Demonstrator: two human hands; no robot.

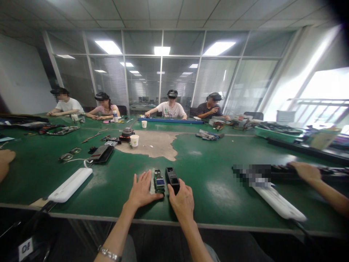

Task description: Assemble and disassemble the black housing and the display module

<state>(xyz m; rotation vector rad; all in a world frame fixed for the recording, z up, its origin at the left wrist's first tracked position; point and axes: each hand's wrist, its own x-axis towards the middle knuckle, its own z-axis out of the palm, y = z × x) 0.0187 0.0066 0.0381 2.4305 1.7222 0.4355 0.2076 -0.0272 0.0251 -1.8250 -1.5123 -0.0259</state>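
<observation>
My left hand [143,191] lies on the green table with its fingers spread, left of a small electronic module [159,182]. The module has a green circuit board and a small bluish screen. The left thumb reaches across to the module's near end; whether it touches cannot be made out. Just right of the module is a black plastic housing [172,178] with openings in its face. My right hand [182,200] grips the near end of this housing, thumb on its left side and fingers around the right. Part of the housing is hidden by that hand.
White power strips [71,185] lie at left and right [280,203]. Paper cups [134,140], eyeglasses [69,154] and a dark device [102,153] are farther back. Gloves [208,135] lie right of centre. Neighbours' hands [307,171] show at both sides; several people sit opposite.
</observation>
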